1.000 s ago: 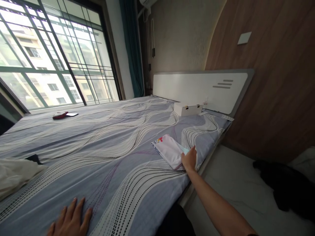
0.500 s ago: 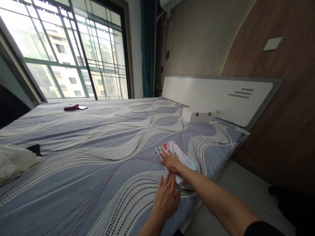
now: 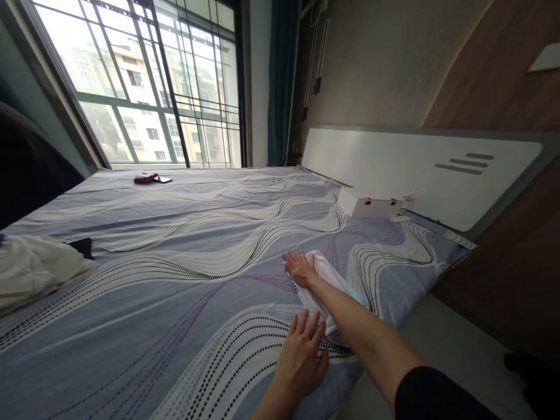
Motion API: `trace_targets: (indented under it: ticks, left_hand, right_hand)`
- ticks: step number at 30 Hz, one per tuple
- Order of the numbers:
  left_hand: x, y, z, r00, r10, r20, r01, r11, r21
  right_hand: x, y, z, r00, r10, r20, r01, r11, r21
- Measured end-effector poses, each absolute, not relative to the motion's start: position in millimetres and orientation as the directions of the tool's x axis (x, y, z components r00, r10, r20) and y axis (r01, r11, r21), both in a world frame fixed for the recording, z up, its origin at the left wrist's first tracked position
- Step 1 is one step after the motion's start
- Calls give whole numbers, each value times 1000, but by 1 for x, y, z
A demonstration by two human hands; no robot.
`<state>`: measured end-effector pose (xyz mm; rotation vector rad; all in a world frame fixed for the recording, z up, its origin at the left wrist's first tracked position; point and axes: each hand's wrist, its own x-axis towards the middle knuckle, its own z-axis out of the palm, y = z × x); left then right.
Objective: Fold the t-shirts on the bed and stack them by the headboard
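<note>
A small folded white and pink cloth [image 3: 329, 278] lies near the right edge of the bed, on a grey-blue sheet with wavy dotted lines [image 3: 184, 245]. My right hand [image 3: 298, 268] rests flat on the cloth's far end, fingers spread and open. My left hand [image 3: 303, 357] lies flat on the sheet at the cloth's near end, fingers stretched out, fingertips touching or just short of the cloth.
A white box [image 3: 370, 203] sits by the white headboard [image 3: 420, 169]. A red item and a dark phone [image 3: 151, 178] lie at the far side near the window. Crumpled white fabric [image 3: 35, 268] is at the left. Floor runs along the bed's right side.
My left hand moved from the lower left of the sheet over to the cloth's near end. My right hand slid from the cloth's near edge up to its far end.
</note>
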<state>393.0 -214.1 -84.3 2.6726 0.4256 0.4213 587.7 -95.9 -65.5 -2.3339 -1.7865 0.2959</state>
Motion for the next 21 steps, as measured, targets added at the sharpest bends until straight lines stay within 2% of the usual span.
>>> trace_targets:
  ticks: [5, 14, 21]
  left_hand:
    - [391, -214, -84, 904, 358, 236, 235, -874, 425]
    - [391, -213, -82, 905, 359, 229, 240, -875, 421]
    - [392, -215, -80, 905, 343, 253, 219, -883, 414]
  right_hand:
    - [609, -111, -75, 360, 928, 94, 909, -326, -260]
    - [630, -185, -73, 483, 876, 8, 861, -473, -189]
    - [580, -253, -79, 378, 924, 53, 920, -369, -129]
